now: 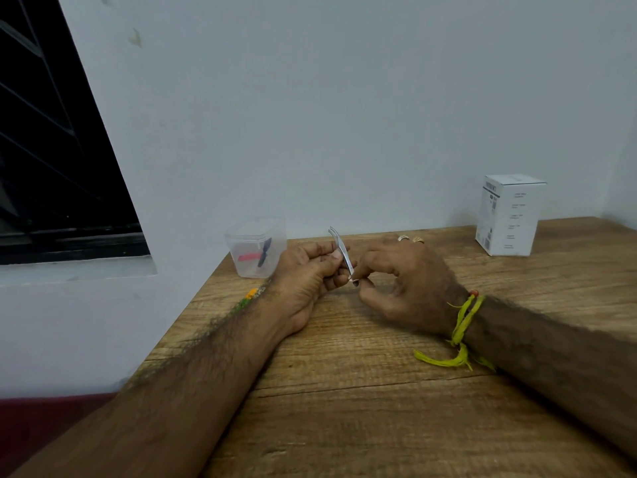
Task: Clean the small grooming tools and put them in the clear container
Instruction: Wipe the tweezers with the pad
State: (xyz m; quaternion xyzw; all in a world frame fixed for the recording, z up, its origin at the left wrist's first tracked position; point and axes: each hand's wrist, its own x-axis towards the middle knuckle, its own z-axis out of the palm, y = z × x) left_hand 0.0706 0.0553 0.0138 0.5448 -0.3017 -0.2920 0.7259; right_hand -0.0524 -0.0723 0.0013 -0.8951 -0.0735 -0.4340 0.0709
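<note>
Metal tweezers (342, 252) held above the wooden surface (379, 391), long axis near upright, curved tips pointing up and slightly left. Left hand (306, 274) pinches the mid-shaft; right hand (403, 281) pinches the lower end. Clear container (256, 250), holding a red and a black item, stands just left of the left-hand grip.

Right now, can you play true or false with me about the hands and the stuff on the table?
1. Both hands hold the metal tweezers. True: the left hand grips the middle, the right hand pinches the lower end.
2. The clear container is empty. False: a pink tool and a black tool are inside.
3. The white box lies flat. False: it stands upright near the wall.
4. The right wrist wears a yellow-green thread. True.
</note>
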